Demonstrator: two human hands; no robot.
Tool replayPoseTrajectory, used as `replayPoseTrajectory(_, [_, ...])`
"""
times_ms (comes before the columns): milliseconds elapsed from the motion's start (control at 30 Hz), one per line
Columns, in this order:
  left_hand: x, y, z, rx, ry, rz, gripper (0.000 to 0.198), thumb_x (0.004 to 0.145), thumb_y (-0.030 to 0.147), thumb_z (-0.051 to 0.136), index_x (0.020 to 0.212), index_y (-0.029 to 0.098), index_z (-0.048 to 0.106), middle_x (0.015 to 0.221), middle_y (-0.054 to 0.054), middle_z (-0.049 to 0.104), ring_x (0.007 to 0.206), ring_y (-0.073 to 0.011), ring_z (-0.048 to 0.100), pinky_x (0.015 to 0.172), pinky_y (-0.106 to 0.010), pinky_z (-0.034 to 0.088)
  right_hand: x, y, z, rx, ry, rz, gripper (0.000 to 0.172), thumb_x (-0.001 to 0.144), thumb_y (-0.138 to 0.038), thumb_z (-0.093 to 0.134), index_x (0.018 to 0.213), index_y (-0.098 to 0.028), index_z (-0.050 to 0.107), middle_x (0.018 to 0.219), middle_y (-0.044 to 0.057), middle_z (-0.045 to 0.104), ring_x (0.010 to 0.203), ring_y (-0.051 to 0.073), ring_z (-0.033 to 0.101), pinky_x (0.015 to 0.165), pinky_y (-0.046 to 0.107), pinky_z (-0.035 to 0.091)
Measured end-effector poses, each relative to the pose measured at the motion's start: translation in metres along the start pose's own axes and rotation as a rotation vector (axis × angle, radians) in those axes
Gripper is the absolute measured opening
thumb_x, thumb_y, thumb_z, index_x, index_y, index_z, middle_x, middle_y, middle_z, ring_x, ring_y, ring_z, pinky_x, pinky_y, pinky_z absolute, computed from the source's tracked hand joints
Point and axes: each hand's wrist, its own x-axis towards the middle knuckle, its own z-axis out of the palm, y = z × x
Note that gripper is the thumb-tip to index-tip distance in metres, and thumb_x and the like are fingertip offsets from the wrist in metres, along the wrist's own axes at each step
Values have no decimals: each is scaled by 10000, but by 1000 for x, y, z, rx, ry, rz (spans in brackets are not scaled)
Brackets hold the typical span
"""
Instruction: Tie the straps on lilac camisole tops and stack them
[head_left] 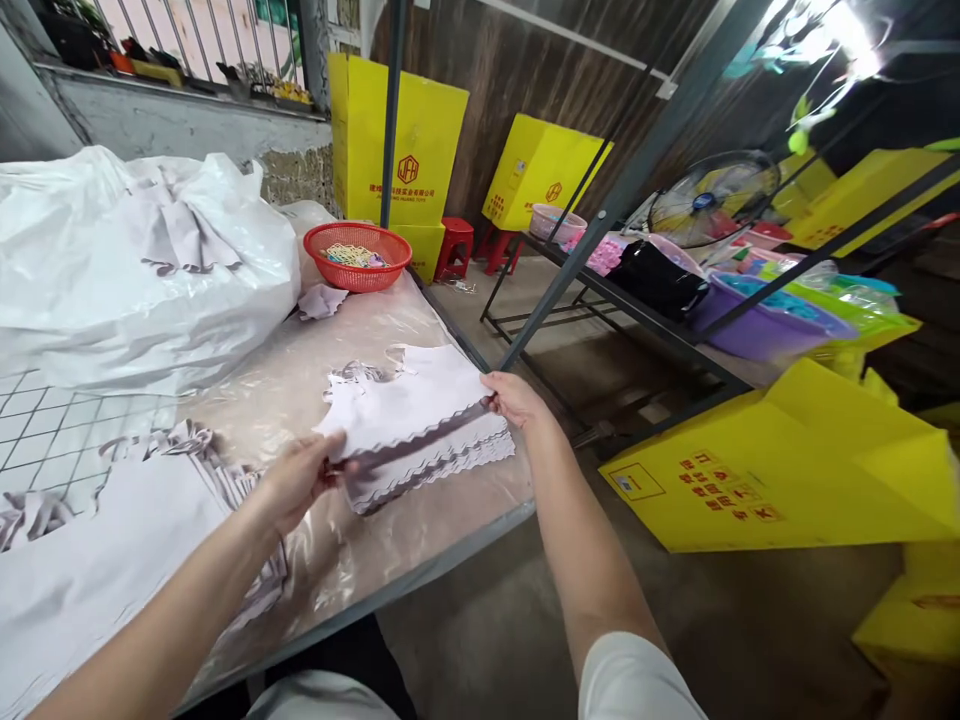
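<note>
A pale lilac camisole top [409,400] with thin straps and a wavy hem is stretched between my hands over a stack of like tops [450,455]. My left hand [304,480] pinches the near left corner of its hem. At the right corner, my right hand [517,400] grips the same hem, fingers closed. The hem is lifted slightly off the pile, with a dark gap below it. A larger heap of the same lilac tops [157,530] lies to the left, partly behind my left forearm.
A big white plastic bag [150,290] and a red basket [360,280] of small loose pieces stand at the back of the plastic-covered table [420,550]. Right of it are a metal frame post [570,270], yellow cartons [787,470] and a rack with a purple tub [757,325].
</note>
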Motion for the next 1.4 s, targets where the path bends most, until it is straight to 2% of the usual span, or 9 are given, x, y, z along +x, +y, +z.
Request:
replayPoseTrajectory(100, [4, -36, -11, 127, -4, -3, 307, 636, 326, 832, 585, 110, 620, 559, -28, 623, 473, -88, 538, 440, -184, 386, -8, 25, -9, -94, 48, -2, 258, 808, -230, 728, 654, -167, 530, 547, -34, 543, 440, 63, 499, 366, 139, 263])
replayPoseTrajectory(233, [8, -48, -16, 283, -42, 120, 456, 446, 509, 871, 532, 138, 621, 533, -33, 629, 463, -91, 488, 444, -210, 337, -10, 35, -18, -226, 110, -73, 276, 795, -300, 722, 639, -176, 531, 527, -50, 524, 454, 66, 470, 409, 163, 276])
replayPoseTrajectory(500, [10, -69, -22, 455, -85, 168, 448, 526, 560, 775, 585, 181, 542, 545, -14, 612, 469, -121, 501, 453, -231, 331, -16, 52, -28, -551, 242, -139, 195, 771, -265, 675, 643, -194, 546, 583, -15, 577, 602, 155, 578, 607, 246, 433])
replayPoseTrajectory(667, [11, -75, -20, 937, 310, 755, 399, 849, 477, 546, 1050, 139, 611, 917, -120, 695, 848, -286, 661, 723, -425, 538, -29, 46, -9, -890, 484, -439, 274, 860, -308, 601, 1072, -139, 646, 1130, 181, 667, 1100, 300, 591, 951, 399, 445])
replayPoseTrajectory(800, [27, -72, 13, 1287, 284, 1168, 498, 974, 339, 411, 1405, 100, 482, 1519, -218, 435, 1446, -364, 344, 1114, -576, 357, -28, 46, 29, -1132, 425, -649, 499, 985, -377, 396, 1398, -121, 511, 1464, 215, 487, 1368, 330, 421, 1083, 475, 372])
replayPoseTrajectory(1000, [66, -70, 45, 1545, 32, 1040, 588, 964, 463, 454, 1451, 135, 497, 1590, -145, 370, 1494, -432, 204, 1156, -636, 266, -10, 68, 52, -1308, 270, -383, 564, 998, -393, 296, 1470, -131, 461, 1569, 177, 388, 1458, 342, 320, 1138, 566, 295])
replayPoseTrajectory(1167, [66, -69, 43, 1488, -48, 1007, 662, 947, 550, 457, 1473, 149, 467, 1606, -139, 342, 1498, -443, 174, 1162, -648, 250, 14, 73, 40, -1263, 266, -509, 632, 928, -450, 331, 1394, -74, 534, 1449, 253, 508, 1373, 385, 438, 1108, 573, 339])
replayPoseTrajectory(1300, [46, -57, 10, 1414, 34, 1091, 490, 954, 492, 463, 1275, 159, 625, 1555, -150, 417, 1474, -425, 258, 1138, -651, 297, 3, 61, 53, -1096, 438, -655, 635, 886, -538, 375, 1293, -120, 626, 1392, 270, 539, 1308, 476, 461, 1018, 663, 366])
replayPoseTrajectory(1400, [0, -51, -63, 1328, 256, 1089, 312, 920, 340, 504, 1138, 188, 668, 1419, -151, 551, 1393, -362, 405, 1127, -576, 354, -48, 55, 86, -923, 419, -872, 518, 893, -540, 442, 1155, -162, 681, 1179, 254, 644, 1156, 450, 560, 981, 608, 413])
